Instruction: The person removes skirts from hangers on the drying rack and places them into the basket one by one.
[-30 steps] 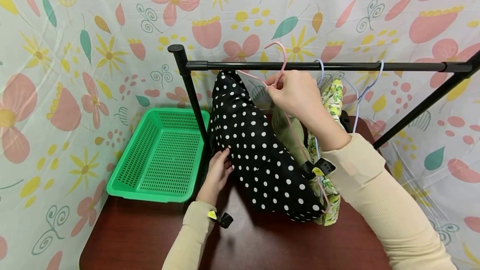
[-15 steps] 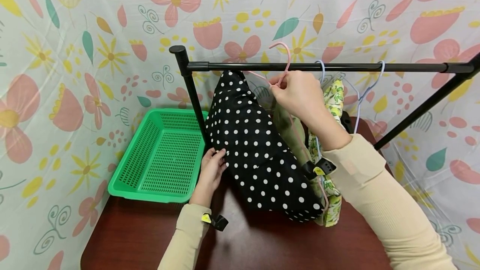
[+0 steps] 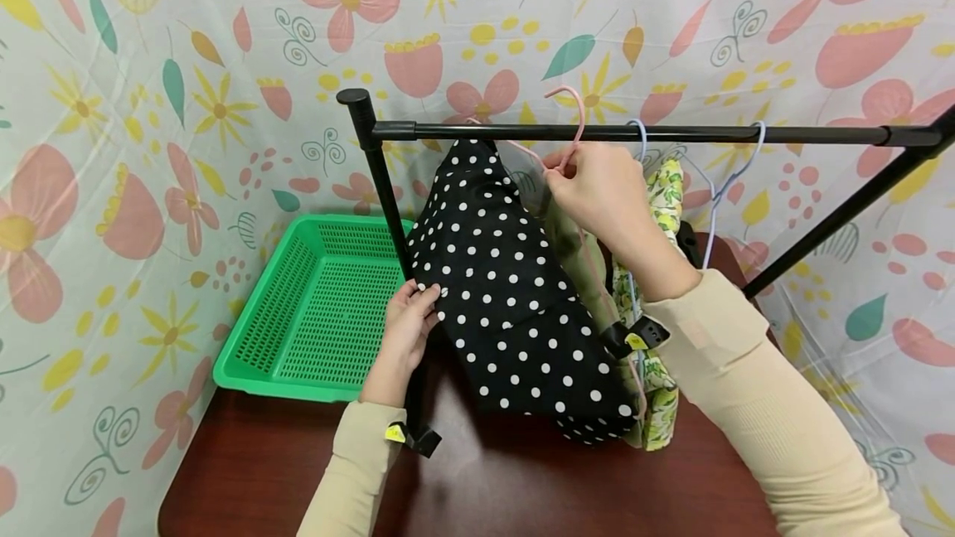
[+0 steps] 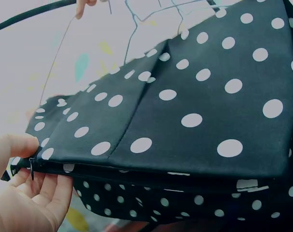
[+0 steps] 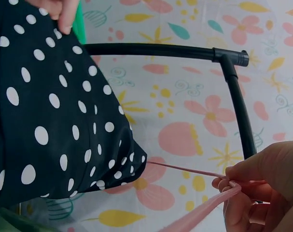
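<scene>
My right hand (image 3: 597, 189) pinches the pink hanger (image 3: 574, 110) at its neck, just below the black rail (image 3: 485, 132); the hook rises above the rail. A black garment with white polka dots (image 3: 507, 297) drapes over the hanger's left arm, which comes out of its upper end in the right wrist view. With thumb and fingers my left hand (image 3: 409, 326) pinches the garment's left edge. In the left wrist view a small dark zipper pull (image 4: 32, 166) hangs beside the thumb. The hanger's right arm (image 3: 593, 259) slopes down along the garment's right side.
A green mesh basket (image 3: 246, 346) sits on the brown table (image 3: 477, 479) at left, beside the rack's post (image 3: 390, 205). Right of the hanger, an olive garment (image 3: 570, 247) and a lemon-print garment (image 3: 660, 429) hang close by. Light-blue hangers (image 3: 719, 189) hook on the rail.
My left hand has moved left and slightly up, taking hold of the garment's edge and drawing it out flatter. My right hand and the pink hanger have shifted slightly right.
</scene>
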### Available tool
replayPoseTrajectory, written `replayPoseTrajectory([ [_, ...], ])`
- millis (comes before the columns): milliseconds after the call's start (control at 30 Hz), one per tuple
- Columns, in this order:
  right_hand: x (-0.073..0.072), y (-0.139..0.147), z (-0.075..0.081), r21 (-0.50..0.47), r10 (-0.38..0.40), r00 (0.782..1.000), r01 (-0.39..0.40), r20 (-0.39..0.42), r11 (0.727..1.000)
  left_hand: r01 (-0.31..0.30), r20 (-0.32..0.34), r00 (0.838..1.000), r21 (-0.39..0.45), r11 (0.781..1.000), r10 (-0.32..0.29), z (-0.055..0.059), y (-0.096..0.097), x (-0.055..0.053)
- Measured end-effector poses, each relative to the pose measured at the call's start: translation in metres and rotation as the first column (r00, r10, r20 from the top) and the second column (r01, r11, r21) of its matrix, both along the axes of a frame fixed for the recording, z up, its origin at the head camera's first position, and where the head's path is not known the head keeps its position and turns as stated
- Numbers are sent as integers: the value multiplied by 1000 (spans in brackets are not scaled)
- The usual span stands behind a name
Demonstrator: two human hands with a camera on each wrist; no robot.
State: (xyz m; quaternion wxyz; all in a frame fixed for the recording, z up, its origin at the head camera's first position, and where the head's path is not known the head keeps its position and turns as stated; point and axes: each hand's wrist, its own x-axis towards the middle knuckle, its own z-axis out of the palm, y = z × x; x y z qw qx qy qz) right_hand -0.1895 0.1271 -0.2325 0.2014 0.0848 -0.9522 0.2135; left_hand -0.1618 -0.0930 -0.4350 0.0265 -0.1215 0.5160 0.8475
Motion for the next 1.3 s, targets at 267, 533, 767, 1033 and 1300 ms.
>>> replayPoseTrajectory([
  [267,-2,2,-4,7,-5,1000,5,-21,1000,45,-49,998,-40,998,-47,19,-5,-1],
  [533,-3,4,-8,27,-14,1000,14,-12,1000,85,-77,992,-132,988,-96,37,-8,-3],
  [767,-3,4,-13,14,-14,1000,14,-16,1000,94,-130,984,-215,972,-123,55,-11,-6],
  [1033,-2,5,-16,6,-39,999,39,4,999,144,-152,971,-237,961,-184,74,-13,-9],
  [1300,-2,5,-18,15,-42,999,42,6,999,170,-185,955,-307,937,-234,95,-14,-13],
])
